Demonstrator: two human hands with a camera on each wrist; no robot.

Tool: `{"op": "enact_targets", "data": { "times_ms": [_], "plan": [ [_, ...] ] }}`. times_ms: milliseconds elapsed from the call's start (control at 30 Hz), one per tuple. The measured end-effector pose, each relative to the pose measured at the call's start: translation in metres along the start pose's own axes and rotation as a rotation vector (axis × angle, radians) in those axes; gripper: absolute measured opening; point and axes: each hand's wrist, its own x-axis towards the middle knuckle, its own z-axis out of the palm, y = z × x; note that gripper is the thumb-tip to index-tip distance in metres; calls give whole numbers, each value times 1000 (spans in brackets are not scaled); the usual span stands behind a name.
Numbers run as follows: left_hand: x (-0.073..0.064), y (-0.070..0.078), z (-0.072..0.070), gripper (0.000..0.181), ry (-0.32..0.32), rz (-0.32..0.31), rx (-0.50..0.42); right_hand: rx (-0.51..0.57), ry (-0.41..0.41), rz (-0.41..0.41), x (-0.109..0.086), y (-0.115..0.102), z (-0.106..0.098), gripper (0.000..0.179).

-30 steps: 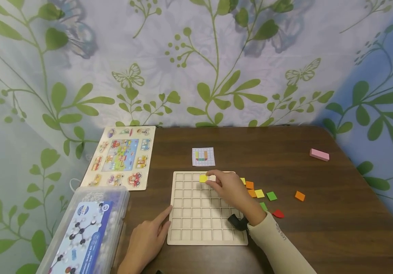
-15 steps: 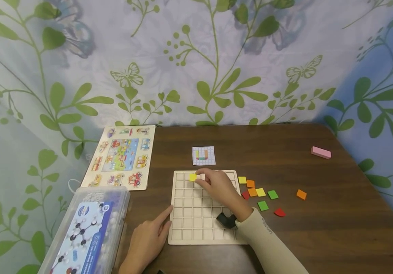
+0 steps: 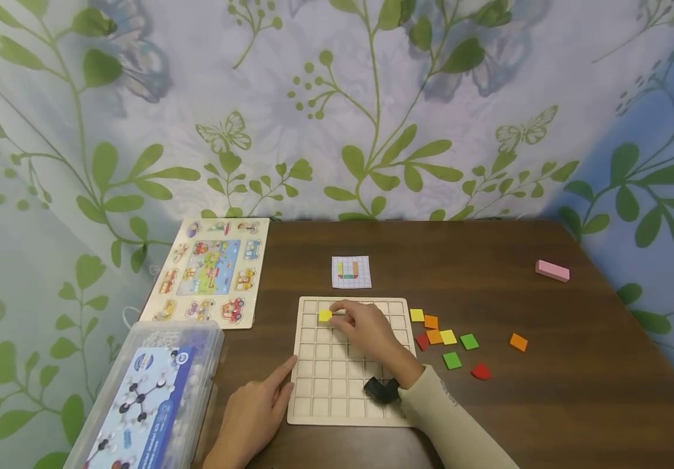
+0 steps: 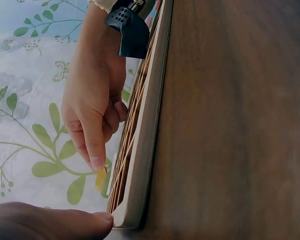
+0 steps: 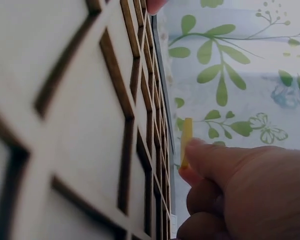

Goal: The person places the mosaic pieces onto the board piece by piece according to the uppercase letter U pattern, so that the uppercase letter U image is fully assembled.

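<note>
My right hand (image 3: 363, 329) pinches a yellow square tile (image 3: 325, 316) between thumb and fingertips, close over the upper left cells of a wooden grid board (image 3: 322, 387). In the right wrist view the tile (image 5: 186, 142) stands edge-on, a little off the board's grid. The left wrist view shows the right hand (image 4: 92, 100) with the tile pointing down at its fingertips. My left hand (image 3: 255, 410) rests at the board's left edge, its straight index fingertip touching the rim. Right of the board lie several loose tiles, among them a green tile (image 3: 451, 360) and an orange tile (image 3: 518, 342).
A small pattern card (image 3: 351, 272) lies behind the board. To the left are a picture puzzle board (image 3: 253, 286) and a clear plastic box (image 3: 210, 339) with a blue label. A pink block (image 3: 552, 270) sits at the right. A patterned cloth (image 3: 290, 163) hangs behind the table.
My right hand has carried the yellow tile leftward over the board's upper rows. The left hand stays at the board's left edge.
</note>
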Motion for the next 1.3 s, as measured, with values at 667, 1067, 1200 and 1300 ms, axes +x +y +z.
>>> {"op": "enact_targets", "data": {
  "times_ms": [667,1067,1200,1300],
  "plan": [
    [-1,-2,2,43,-12,-11,3,-129,55,-12,-3,1,10,24],
    [0,-1,2,42,-32,-25,-4,-113,63,-14,-3,-1,9,27],
    [0,-2,2,42,-13,-9,0,-102,69,-19,-4,-1,9,24],
    [0,-2,2,42,-2,1,2,-98,68,-24,-3,-1,9,23]
  ]
}}
